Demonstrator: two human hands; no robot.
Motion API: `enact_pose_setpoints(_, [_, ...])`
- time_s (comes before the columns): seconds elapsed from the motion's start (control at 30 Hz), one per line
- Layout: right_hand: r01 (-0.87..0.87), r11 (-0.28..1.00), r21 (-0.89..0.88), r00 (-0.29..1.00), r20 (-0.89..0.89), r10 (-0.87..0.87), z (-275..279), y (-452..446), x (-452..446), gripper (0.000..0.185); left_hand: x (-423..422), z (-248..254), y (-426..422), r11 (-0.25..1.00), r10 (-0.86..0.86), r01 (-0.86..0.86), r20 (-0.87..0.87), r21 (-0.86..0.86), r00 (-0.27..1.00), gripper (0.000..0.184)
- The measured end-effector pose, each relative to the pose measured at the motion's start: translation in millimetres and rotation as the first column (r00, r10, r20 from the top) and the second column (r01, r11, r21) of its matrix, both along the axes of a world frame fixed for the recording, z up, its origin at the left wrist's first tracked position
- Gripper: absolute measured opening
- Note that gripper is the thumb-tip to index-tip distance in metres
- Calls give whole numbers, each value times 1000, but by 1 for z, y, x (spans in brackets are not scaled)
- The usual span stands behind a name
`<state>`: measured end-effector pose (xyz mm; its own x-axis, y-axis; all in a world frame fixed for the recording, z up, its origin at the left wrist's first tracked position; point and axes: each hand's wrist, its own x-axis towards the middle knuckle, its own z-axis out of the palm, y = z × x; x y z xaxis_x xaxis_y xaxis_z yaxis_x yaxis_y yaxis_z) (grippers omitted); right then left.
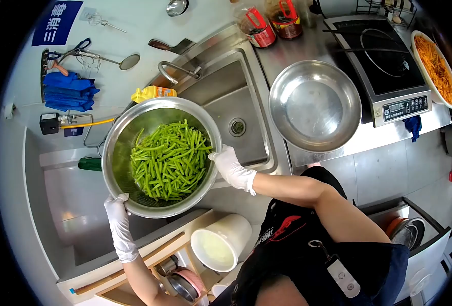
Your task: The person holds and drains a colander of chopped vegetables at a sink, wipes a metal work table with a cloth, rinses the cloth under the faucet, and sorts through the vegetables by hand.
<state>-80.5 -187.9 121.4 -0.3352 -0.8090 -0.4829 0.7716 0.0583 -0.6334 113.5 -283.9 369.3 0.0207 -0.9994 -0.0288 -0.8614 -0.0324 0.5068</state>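
Observation:
A large metal bowl (115, 176) holds a heap of cut green beans (170, 160). Gloved in white, my left hand (118, 211) grips its rim at the lower left, the thumb over the edge. On the opposite side my right hand (231, 167), also gloved, closes on the rim at the right. The bowl is held over the left part of the counter, overlapping the edge of the sink (226, 104). Fingers beneath the rim are hidden on both hands. To the right, a wide shallow steel basin (315, 107) stands on the steel counter with nothing in it.
An induction cooker (379, 61) with chopsticks across it stands at the right, beside a dish of shredded carrot (434, 69). Two red-handled jugs (256, 30) are behind. The faucet (177, 71) and a yellow bottle (153, 94) border the sink. Below stands a white bucket (239, 229).

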Motion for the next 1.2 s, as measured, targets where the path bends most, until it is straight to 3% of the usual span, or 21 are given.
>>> enact_pose_setpoints(0.17, [-79,996,30,995,-51,80,8,5,-9,19,-1,1,0,1000,17,-17,-30,15,999,12])
enact_pose_setpoints(0.27, [-117,993,-5,980,-165,115,14,11,-24,19,43,-47,0,1000,17,-16,-284,3,959,12])
enact_pose_setpoints(0.33, [-56,998,28,941,-334,62,0,6,-30,19,87,-117,-7,957,195,-73,-438,281,878,8])
enact_pose_setpoints(0.37, [2,999,53,896,-444,22,-2,5,-37,19,87,-144,-1,918,313,-88,-571,386,759,9])
enact_pose_setpoints(0.47, [32,993,112,807,-589,41,-15,15,-50,20,101,-208,8,721,612,-7,-631,693,477,10])
enact_pose_setpoints(0.57, [-5,987,158,715,-690,113,10,35,-57,24,84,-232,34,678,652,6,-606,735,455,8])
enact_pose_setpoints(0.7, [-214,971,103,854,-463,237,10,58,-85,30,91,-252,34,753,482,137,-682,643,551,11])
enact_pose_setpoints(0.77, [-94,963,252,761,-606,233,21,91,-109,37,90,-253,38,790,414,172,-719,588,557,10])
enact_pose_setpoints(0.8, [119,968,222,326,-930,173,12,110,-127,41,81,-246,41,768,502,117,-705,630,501,10])
enact_pose_setpoints(0.83, [307,932,193,465,-885,30,-4,131,-140,36,79,-244,43,772,507,119,-717,625,478,11])
enact_pose_setpoints(0.87, [447,894,39,196,-979,-55,-30,154,-156,35,79,-243,46,776,513,118,-730,619,453,12])
enact_pose_setpoints(0.9, [573,818,51,29,-999,42,-49,177,-171,37,78,-241,49,783,519,114,-743,612,422,12])
enact_pose_setpoints(0.93, [652,756,-65,-25,-998,-65,-90,199,-183,43,71,-232,56,796,527,86,-756,599,388,13])
enact_pose_setpoints(0.97, [666,741,89,4,-993,115,-77,220,-179,51,72,-234,56,803,523,79,-761,591,385,13])
enact_pose_setpoints(1.0, [735,677,39,-68,-989,131,-94,234,-174,58,74,-236,57,808,520,69,-764,585,382,13])
enact_pose_setpoints(1.03, [679,674,291,419,-907,-30,-93,238,-172,57,75,-239,62,810,522,57,-762,583,383,14])
enact_pose_setpoints(1.07, [570,625,534,770,-613,-178,-93,241,-172,58,72,-238,65,822,521,28,-769,569,370,13])
enact_pose_setpoints(1.1, [391,715,579,901,-399,-170,-99,246,-179,58,72,-239,69,837,510,6,-786,547,349,13])
enact_pose_setpoints(1.13, [227,908,353,971,-4,-241,-161,264,-207,55,70,-241,73,852,497,-14,-801,523,333,13])
enact_pose_setpoints(1.17, [334,902,273,908,163,-385,-163,252,-200,37,70,-244,76,866,483,-32,-815,500,320,12])
enact_pose_setpoints(1.2, [171,956,239,905,-421,-56,-205,266,-216,27,75,-255,77,873,466,11,-841,488,276,11])
